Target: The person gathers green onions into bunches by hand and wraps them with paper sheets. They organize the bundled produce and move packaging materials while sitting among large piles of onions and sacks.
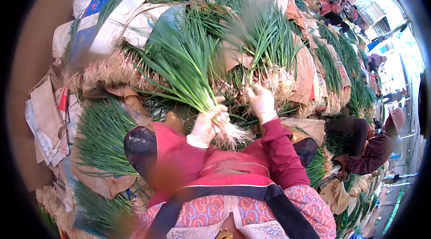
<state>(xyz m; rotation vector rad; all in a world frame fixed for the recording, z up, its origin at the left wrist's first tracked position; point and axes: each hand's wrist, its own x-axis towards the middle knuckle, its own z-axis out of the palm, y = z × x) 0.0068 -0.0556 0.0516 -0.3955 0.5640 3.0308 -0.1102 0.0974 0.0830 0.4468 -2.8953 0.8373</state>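
Observation:
My left hand (206,124), in a pale glove, is closed around the stems of a bunch of green onions (184,68). The long green leaves fan up and to the left; the stringy roots (231,135) hang out below the fist toward my lap. To its right, my right hand (261,103), gloved too, has its fingertips pinched at the lower end of a green onion stalk (250,76). That stalk leans against a heap of green onions (269,41), whose pale bulbs and roots face me.
More onions with tangled roots (121,70) lie at left under paper sheets (119,21). A spread of green onions (105,133) rests on brown paper beside my left knee. At right a person in a hat (375,149) crouches near other piles; more people are farther back.

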